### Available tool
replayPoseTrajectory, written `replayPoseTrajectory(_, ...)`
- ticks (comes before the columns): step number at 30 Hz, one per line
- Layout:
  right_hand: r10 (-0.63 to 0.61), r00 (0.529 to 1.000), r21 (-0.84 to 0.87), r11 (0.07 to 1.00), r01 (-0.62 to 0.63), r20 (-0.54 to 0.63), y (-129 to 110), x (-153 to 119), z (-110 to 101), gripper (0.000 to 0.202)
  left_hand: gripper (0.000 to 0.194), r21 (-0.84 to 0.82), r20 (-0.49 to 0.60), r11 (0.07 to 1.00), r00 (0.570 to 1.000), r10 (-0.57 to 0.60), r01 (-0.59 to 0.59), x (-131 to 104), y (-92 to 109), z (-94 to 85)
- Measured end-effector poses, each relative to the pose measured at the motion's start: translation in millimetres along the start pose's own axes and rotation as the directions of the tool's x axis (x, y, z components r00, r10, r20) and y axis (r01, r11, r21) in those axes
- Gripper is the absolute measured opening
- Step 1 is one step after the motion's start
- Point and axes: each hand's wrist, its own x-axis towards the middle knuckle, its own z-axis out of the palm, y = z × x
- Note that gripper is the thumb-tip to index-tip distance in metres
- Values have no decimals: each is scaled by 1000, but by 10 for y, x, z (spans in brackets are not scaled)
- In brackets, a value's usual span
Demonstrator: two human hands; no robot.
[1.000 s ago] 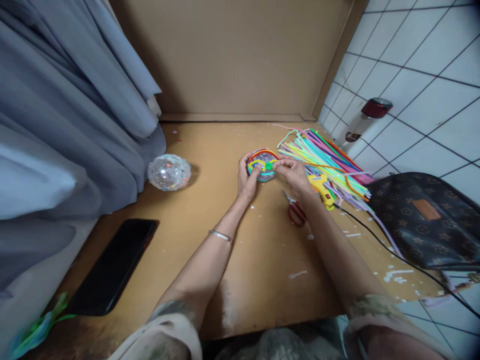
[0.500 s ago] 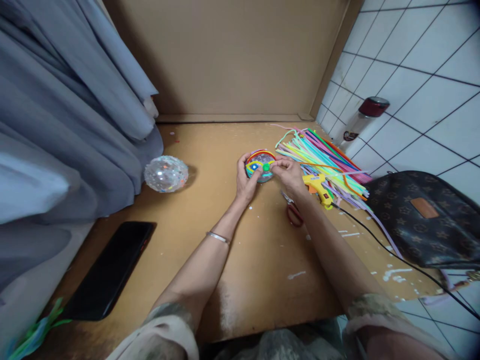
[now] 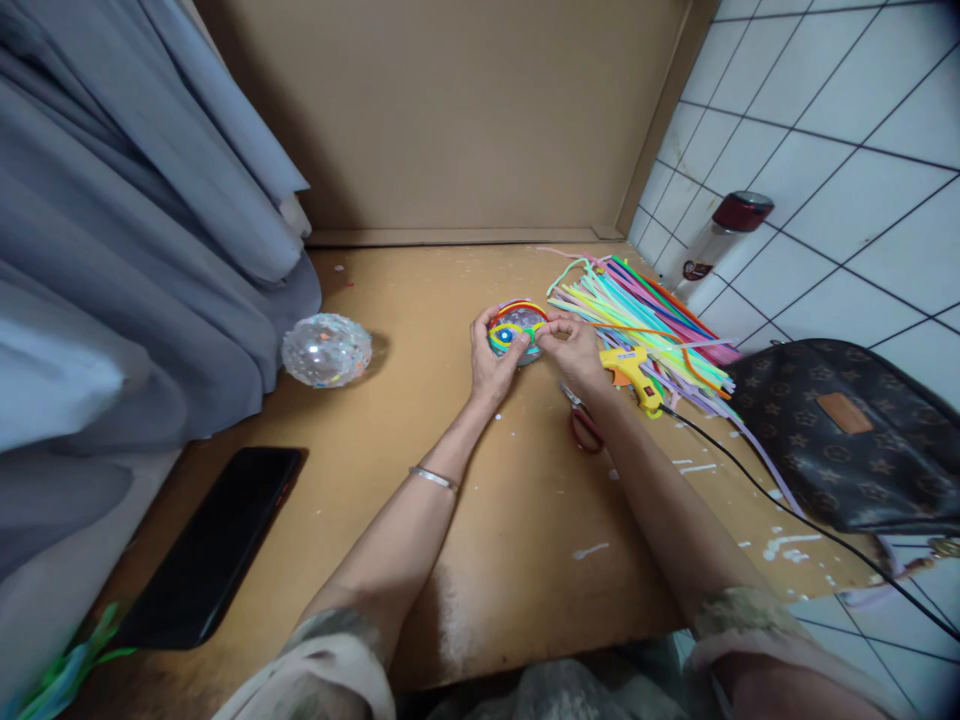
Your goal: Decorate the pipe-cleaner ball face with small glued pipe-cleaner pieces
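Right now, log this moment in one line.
left hand: holds decorated round piece | right hand: at its right edge | glue gun: lying by pipe cleaners

Table (image 3: 517,510): brown top; white smears (image 3: 791,545) at lower right. Clear ball (image 3: 328,350): left of centre. Phone (image 3: 214,545): lower left, face dark. Scissors (image 3: 584,428): right of centre. Pipe cleaners (image 3: 637,305): loose pile, centre right. Glue gun (image 3: 639,378): along pile's lower edge. Bag (image 3: 847,450): far right.

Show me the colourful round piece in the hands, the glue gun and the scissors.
Colourful round piece (image 3: 519,322): head view, middle of its face.
Glue gun (image 3: 637,374): head view, its yellow body.
Scissors (image 3: 577,408): head view, top of the red handles.
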Motion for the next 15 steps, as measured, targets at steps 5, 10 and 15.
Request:
replayPoseTrajectory(5,-43,999,-15,999,44,15,-3,-10,-1,5,63,50,-1,997,998,63,-63,33,-90,-12)
replayPoseTrajectory(10,-85,996,42,996,84,40,17,-15,-21,12,71,148,57,980,991,124,-131,93,-216,-61)
replayPoseTrajectory(15,-137,989,68,989,133,60,4,-23,-43,15,72,138,71,977,986,151,-160,116,-279,-76)
